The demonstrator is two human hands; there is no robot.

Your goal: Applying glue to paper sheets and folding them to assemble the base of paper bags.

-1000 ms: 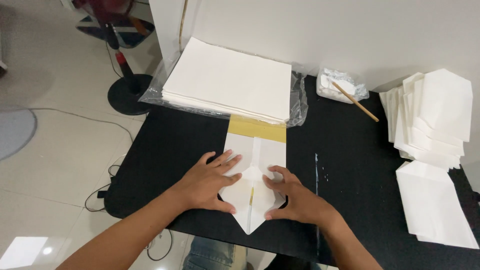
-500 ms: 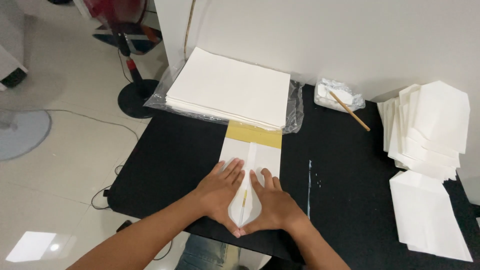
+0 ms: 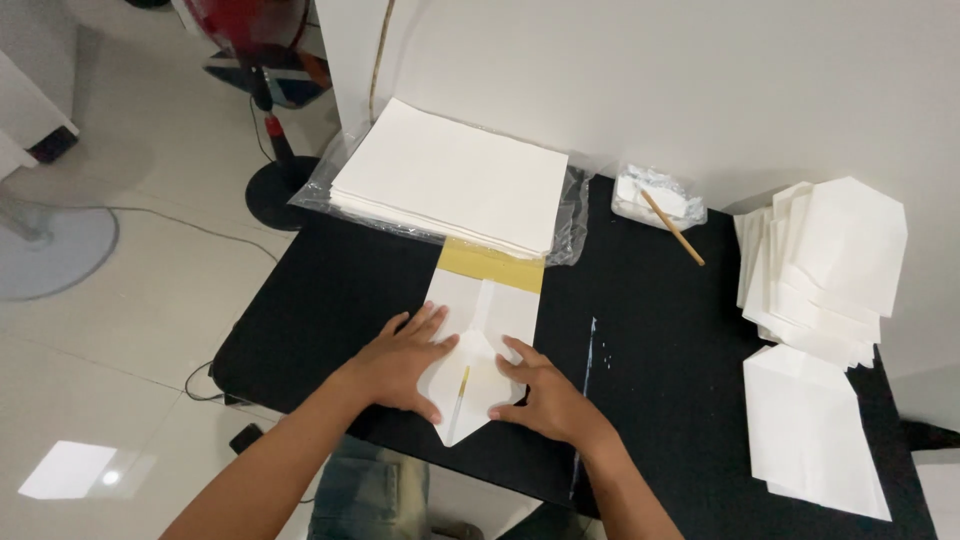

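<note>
A white paper piece (image 3: pixel 482 345) with a yellow band at its far end and a pointed near end lies on the black table (image 3: pixel 330 300). My left hand (image 3: pixel 405 362) presses flat on its left folded flap. Flat on the right flap lies my right hand (image 3: pixel 543 398). A thin yellow line shows between the two flaps. Both hands have fingers spread and grip nothing.
A thick stack of white sheets (image 3: pixel 450 180) in clear plastic sits at the back. A small dish with white paste and a stick (image 3: pixel 660 200) stands right of it. Folded white bags (image 3: pixel 825 260) pile at the right, with another bag (image 3: pixel 812 430) nearer. A fan base (image 3: pixel 272 190) stands on the floor.
My hands came together over the pointed end half a second ago, then spread apart to each side of the flaps. The view has shifted slightly.
</note>
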